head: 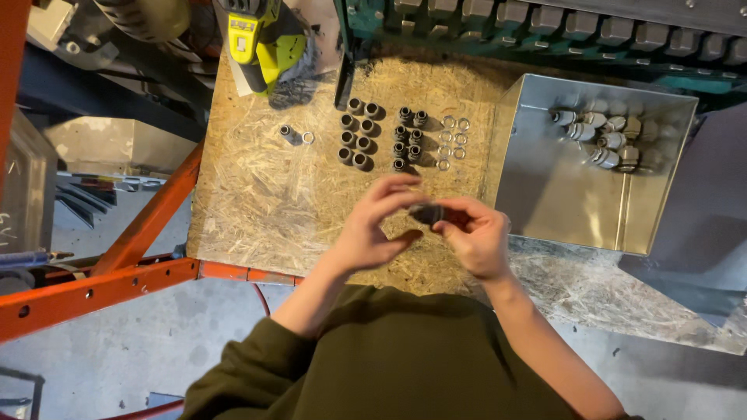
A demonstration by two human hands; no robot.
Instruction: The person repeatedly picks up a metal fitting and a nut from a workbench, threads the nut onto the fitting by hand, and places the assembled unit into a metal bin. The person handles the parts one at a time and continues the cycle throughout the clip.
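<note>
both hands meet just below the middle of the frame, over the near edge of the chipboard bench [257,202]. the right hand [476,237] pinches a small dark fitting [427,213] between thumb and fingertips; the left hand [372,225] curls around it from the left side, fingers half closed, index and thumb touching the same part. the picture is slightly blurred there, so it is not possible to tell whether the part is one piece or two being screwed together.

judged step: hand-assembly of one fitting, mid-turn. the next move seems to call for a firm pinch on one side while the other side rotates, keeping the small part square.

the fitting looks short, round, dark grey to black, mostly hidden by fingers.

above the hands, in the upper middle of the frame, lie sorted groups: dark sleeves [356,134], smaller dark nuts [408,138], and pale rings [453,141]. one sleeve with a ring [294,134] sits apart to the left. a metal box [568,194] at right holds pale finished fittings [599,140] in its far corner. a yellow-green power tool [261,39] lies at the top.
</note>
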